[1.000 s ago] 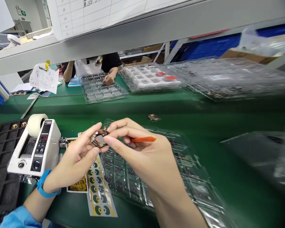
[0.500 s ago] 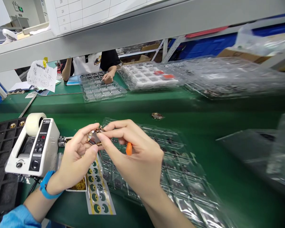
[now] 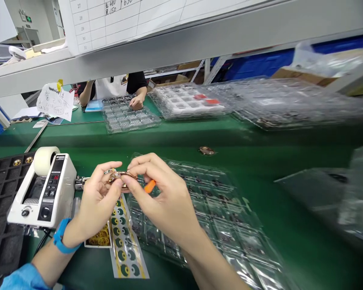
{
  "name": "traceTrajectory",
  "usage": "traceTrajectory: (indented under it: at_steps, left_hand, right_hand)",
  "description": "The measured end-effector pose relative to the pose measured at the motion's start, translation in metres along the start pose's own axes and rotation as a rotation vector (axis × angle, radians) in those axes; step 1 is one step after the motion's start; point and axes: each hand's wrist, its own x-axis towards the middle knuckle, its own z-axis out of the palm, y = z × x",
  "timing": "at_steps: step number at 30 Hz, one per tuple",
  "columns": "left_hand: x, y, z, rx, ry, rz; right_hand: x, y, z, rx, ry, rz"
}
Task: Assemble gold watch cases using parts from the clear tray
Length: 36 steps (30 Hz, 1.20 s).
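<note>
A round rose-gold watch case (image 3: 125, 177) is held between both hands, tilted nearly edge-on to me. My left hand (image 3: 99, 193) pinches its left side with thumb and fingers; a blue band circles that wrist. The thumb and fingertips of my right hand (image 3: 160, 197) grip its right side. An orange piece (image 3: 149, 186), perhaps a tool handle, is tucked under the right hand's curled fingers; its other end is hidden. Below the hands lie a sticker sheet (image 3: 125, 241) with green and yellow rounds and a small box (image 3: 99, 246) of yellow rings.
A white tape dispenser (image 3: 57, 173) and a black compartment tray (image 3: 6, 209) stand left. Clear plastic trays (image 3: 230, 225) lie right of the hands. Another rose-gold case (image 3: 206, 150) rests behind. Across the bench, a co-worker's hand (image 3: 136, 102) touches a clear tray (image 3: 130, 121). A shelf beam (image 3: 169, 52) crosses above.
The watch case has tipped from showing its flat face to nearly edge-on. My right hand has shifted slightly left, and the orange piece now shows more. The view has tilted up slightly.
</note>
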Motion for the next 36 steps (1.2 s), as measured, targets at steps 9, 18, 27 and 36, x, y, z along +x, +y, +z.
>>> traceTrajectory:
  at_steps: [9,18,27,36]
  left_hand:
    - [0.006,0.014,-0.010,0.095,0.181,-0.026]
    - [-0.010,0.024,0.002,-0.185,0.027,-0.172]
    - [-0.015,0.021,0.002,0.145,0.053,-0.003]
    - [-0.015,0.015,0.002,0.234,0.070,0.022]
  right_hand:
    - [-0.014,-0.009,-0.007,-0.315,0.258,-0.380]
    - [-0.009,-0.001,0.001,-0.353,0.198,-0.421]
    - [-0.011,0.005,0.002,-0.359,0.205,-0.499]
    - [-0.008,0.007,-0.002,-0.381,0.135,-0.553]
